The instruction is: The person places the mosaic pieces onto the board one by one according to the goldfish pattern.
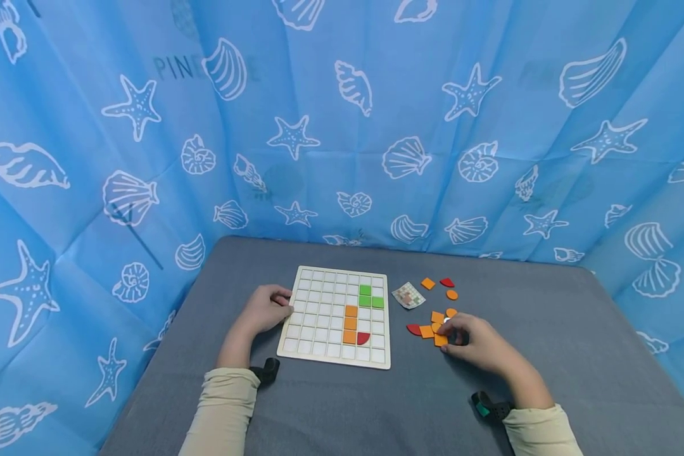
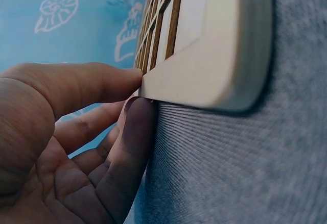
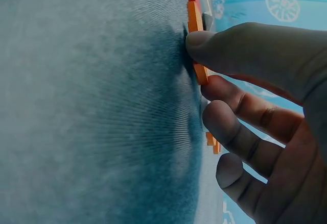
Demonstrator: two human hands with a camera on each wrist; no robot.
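Note:
A white gridded board [image 1: 313,334] lies on the grey table. On it are three green squares [image 1: 365,301], a column of three orange squares [image 1: 350,323] and a red quarter-circle [image 1: 363,339]. My left hand [image 1: 265,308] pinches the board's left edge; in the left wrist view the thumb and index finger [image 2: 97,81] meet at its rim. Right of the board, my right hand [image 1: 479,342] is over a loose pile of tiles. Its thumb and index finger pinch an orange square tile [image 3: 201,75], tilted close over the cloth, while the other fingers stay loosely bent.
A small printed card [image 1: 408,296] lies just right of the board. Beyond the pile are an orange square [image 1: 428,284], a red quarter-circle [image 1: 447,282] and an orange circle [image 1: 452,294]. A blue curtain [image 1: 353,126] with white shells hangs behind the table.

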